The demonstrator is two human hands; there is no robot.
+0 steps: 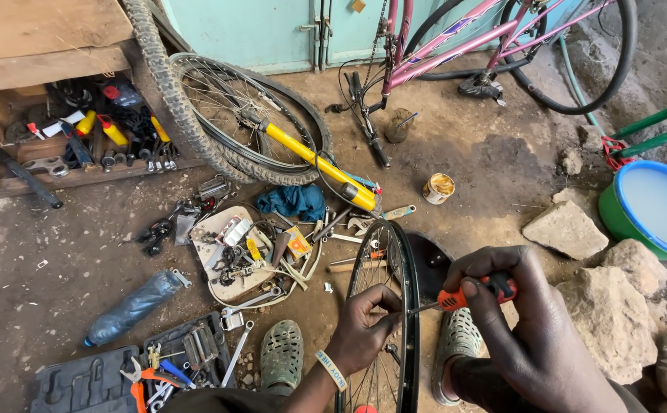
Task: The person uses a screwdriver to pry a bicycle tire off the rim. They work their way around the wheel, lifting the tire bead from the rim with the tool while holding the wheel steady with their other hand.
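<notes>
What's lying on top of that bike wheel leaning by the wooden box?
A yellow pump lies across the leaning wheel, resting on its spokes. Whatever is under the wheel's tyre is covered.

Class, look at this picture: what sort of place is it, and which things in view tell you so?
Probably an informal outdoor bicycle repair spot. Tools lie scattered on the dirt ground, a pink bicycle leans by the wall, and the hands, left and right, work a screwdriver on a wheel.

Wheel (383,306) between both feet, scattered tools (257,252) to its left
</notes>
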